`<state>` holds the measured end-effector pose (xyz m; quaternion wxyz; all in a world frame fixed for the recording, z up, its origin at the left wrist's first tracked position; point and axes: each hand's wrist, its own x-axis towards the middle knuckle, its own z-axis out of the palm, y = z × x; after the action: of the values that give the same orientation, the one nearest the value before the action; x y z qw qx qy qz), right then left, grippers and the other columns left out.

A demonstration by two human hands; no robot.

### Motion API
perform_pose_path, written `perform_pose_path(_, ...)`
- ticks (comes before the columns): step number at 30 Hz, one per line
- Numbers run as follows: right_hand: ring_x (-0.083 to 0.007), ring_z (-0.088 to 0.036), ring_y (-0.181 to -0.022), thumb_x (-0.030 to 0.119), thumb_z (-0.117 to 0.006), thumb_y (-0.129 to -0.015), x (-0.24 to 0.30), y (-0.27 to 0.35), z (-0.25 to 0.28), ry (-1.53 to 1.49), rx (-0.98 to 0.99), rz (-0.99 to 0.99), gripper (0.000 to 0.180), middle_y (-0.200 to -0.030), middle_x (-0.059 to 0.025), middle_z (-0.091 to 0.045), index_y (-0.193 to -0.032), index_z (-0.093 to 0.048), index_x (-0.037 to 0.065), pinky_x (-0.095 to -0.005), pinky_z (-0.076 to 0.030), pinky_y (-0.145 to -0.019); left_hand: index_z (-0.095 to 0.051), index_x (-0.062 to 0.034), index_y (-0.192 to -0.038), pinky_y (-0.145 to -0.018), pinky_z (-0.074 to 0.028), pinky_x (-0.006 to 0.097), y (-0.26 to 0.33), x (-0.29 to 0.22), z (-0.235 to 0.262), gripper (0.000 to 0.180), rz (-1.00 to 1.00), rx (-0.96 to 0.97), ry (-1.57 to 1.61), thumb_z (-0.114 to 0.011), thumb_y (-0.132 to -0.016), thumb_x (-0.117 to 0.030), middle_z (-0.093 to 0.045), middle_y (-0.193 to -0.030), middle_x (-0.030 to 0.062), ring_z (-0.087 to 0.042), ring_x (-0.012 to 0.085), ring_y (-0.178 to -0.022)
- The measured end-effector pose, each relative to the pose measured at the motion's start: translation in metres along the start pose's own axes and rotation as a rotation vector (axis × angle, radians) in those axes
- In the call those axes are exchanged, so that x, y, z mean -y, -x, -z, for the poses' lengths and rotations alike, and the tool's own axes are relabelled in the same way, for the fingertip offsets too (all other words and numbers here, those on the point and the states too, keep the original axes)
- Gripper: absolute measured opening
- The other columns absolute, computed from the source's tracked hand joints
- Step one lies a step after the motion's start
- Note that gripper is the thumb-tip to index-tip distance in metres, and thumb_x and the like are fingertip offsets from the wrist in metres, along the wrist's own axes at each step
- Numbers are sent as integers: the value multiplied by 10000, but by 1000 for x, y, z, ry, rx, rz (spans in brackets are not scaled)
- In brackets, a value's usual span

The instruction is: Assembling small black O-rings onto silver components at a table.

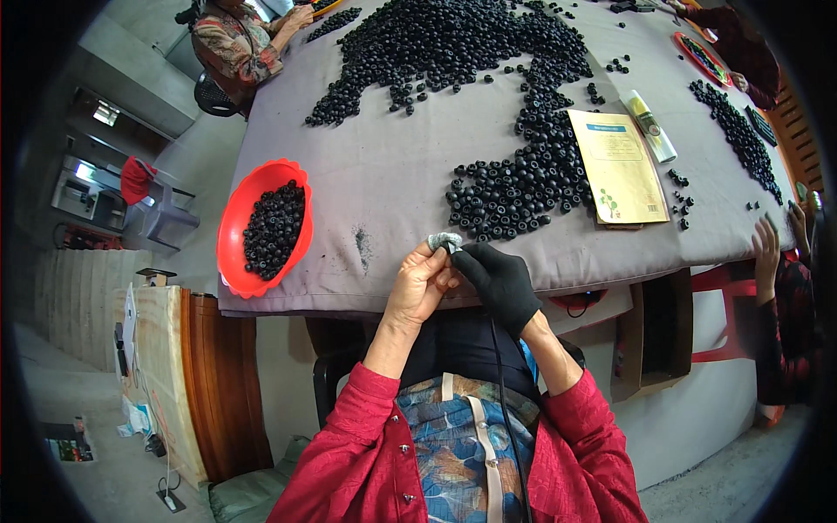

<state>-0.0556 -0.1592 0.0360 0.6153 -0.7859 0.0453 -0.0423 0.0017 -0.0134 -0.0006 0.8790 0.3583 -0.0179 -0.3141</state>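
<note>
My left hand (415, 286) is bare, with its fingers curled in a pinch just off the table's front edge. A light grey, cloth-like wrap (445, 240) shows around its index fingertip. My right hand (498, 283) wears a black glove, and its fingertips meet the left ones beside the wrap. Whatever lies between the fingers is hidden. Just beyond the hands, small round black pieces with holes, like beads (514, 193), lie in a loose heap. To the left, a red scalloped bowl (231, 228) holds more of them.
The grey cloth-covered table (397, 174) carries a large black heap (445, 39) farther back. A yellow booklet or packet (617, 166) lies right, beside a glue-like tube (643, 113). One person (234, 52) sits far left; others (789, 322) are at right. A cardboard box (654, 336) stands below the table.
</note>
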Motion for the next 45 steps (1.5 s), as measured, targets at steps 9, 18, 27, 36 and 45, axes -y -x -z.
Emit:
perform_pose_path(9,-252,-652,-770,323,-524,-889,-1,0,0,-18,-4,27,280,-817,-122,-657,-971,-633,79,-307,-488,-662,-602,-50,-1014,-579,-417,260,0,-1,1,147,-14,42,-8,-515,-909,-104,-555,-721,-10,-430,69,-548)
perform_pose_path(18,-242,-656,-755,334,-524,-890,1,1,1,-32,35,2,287,-786,-102,-665,-983,-634,87,-302,-491,-671,-604,-60,-1033,-620,-477,292,0,-4,3,165,0,107,-46,-561,-880,-104,-606,-802,15,-490,82,-574)
perform_pose_path(27,-242,-654,-772,341,-528,-886,-6,-1,0,2,27,11,292,-800,-113,-662,-975,-631,83,-311,-490,-672,-605,-60,-1034,-616,-482,284,-2,-2,6,168,-3,84,-46,-565,-878,-109,-611,-810,11,-490,79,-568)
perform_pose_path(36,-237,-656,-758,343,-526,-886,0,0,4,4,52,-18,296,-787,-107,-664,-966,-633,79,-303,-490,-671,-599,-62,-1041,-624,-482,291,-1,-2,7,169,4,100,-22,-556,-881,-97,-609,-826,15,-478,77,-561)
perform_pose_path(45,-225,-658,-762,334,-541,-879,-1,-1,0,-17,11,-28,287,-801,-109,-664,-977,-638,82,-300,-489,-670,-601,-51,-1037,-631,-489,299,-2,-2,6,168,8,81,-20,-557,-878,-83,-612,-825,23,-475,82,-557)
